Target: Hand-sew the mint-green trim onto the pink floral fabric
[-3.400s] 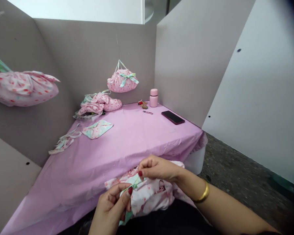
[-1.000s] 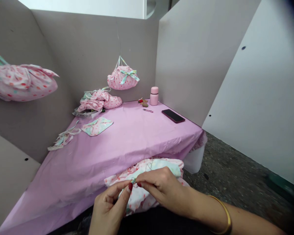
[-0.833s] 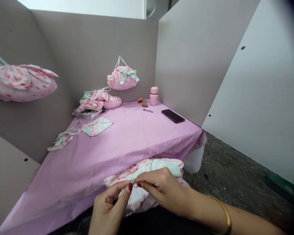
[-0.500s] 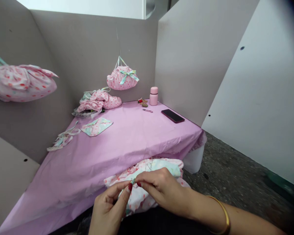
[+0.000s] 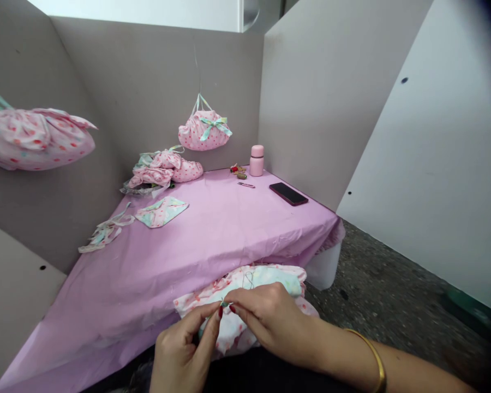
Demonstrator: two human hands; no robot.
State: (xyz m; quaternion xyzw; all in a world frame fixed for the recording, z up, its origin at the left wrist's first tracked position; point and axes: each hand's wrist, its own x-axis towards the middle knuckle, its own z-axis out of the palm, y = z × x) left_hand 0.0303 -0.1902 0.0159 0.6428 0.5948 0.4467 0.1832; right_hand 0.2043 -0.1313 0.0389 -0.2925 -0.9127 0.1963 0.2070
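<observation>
Close to my lap, my left hand (image 5: pixel 190 341) pinches a small gathered bit of pale green fabric (image 5: pixel 225 304) between thumb and forefinger. Against that spot, my right hand (image 5: pixel 270 316) holds thumb and forefinger together in a pinch; what lies between them is too small to make out. Under both hands spreads a polka-dot cloth (image 5: pixel 229 330) in pink, white and mint. A loop of dark thread (image 5: pixel 248 280) lies over its mint part, just above my right hand. A needle cannot be made out.
On the pink-covered table (image 5: pixel 213 218) are a phone (image 5: pixel 288 194), a pink bottle (image 5: pixel 257 161), small snips (image 5: pixel 246 185), a thread spool (image 5: pixel 241 176), a folded fabric piece (image 5: pixel 162 212), fabric strips (image 5: pixel 106 232) and a pile of dotted pouches (image 5: pixel 167 168). Dotted pouches hang at the back (image 5: pixel 204 131) and left (image 5: pixel 36 139).
My left hand has tilted slightly and shifted a little to the right, with the pinched fabric turned between the fingertips. My right hand is almost where it was. The table things have not moved.
</observation>
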